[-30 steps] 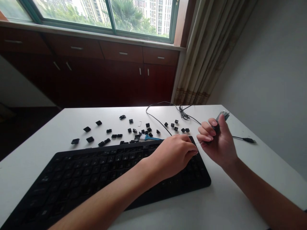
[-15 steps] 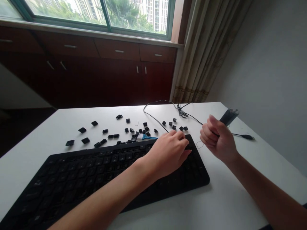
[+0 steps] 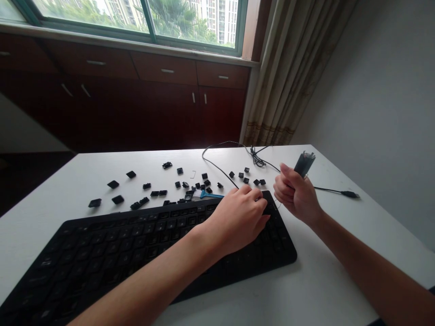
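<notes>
White, the table [image 3: 288,290] bore a black keyboard [image 3: 142,235], probably light and stiff, best lifted by its edges. The left hand [image 3: 239,222] covered its right end, hold unclear; the right hand [image 3: 298,195] clenched a dark object [image 3: 304,164].

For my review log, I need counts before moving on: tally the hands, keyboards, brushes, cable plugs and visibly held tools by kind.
Hands (left hand, right hand): 2
Black keyboard: 1
Blue-handled brush: 1
Black cable plug: 1
Dark tool, in the right hand: 1
Total: 6
</notes>
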### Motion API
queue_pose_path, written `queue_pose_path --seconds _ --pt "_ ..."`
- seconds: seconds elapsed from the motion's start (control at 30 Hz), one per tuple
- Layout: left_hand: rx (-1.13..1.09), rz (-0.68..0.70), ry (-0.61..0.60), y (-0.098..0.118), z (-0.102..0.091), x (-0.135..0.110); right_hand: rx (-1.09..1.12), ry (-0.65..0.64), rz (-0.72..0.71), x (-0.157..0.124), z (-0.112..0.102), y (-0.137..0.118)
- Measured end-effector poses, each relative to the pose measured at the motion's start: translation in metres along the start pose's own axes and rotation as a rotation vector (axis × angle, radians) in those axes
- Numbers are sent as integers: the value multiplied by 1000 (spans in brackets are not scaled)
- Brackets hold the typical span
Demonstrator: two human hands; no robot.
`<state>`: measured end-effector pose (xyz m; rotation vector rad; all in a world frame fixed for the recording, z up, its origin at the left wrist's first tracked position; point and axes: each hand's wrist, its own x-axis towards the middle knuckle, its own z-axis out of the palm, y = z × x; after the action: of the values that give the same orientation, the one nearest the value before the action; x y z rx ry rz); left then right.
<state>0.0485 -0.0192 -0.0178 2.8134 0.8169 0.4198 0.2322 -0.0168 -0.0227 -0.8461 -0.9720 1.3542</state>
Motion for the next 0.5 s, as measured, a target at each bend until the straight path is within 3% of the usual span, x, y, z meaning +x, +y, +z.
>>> queue_pose_path --seconds 0.27,0.4,0.5 --pt "9 14 18 -1 1 0 56 -45 125 8 -4 1" --pt "22 17 27 -1 1 0 58 -110 73 1 -3 1" --pt "24 11 35 0 2 0 54 -65 6 -1 0 5"
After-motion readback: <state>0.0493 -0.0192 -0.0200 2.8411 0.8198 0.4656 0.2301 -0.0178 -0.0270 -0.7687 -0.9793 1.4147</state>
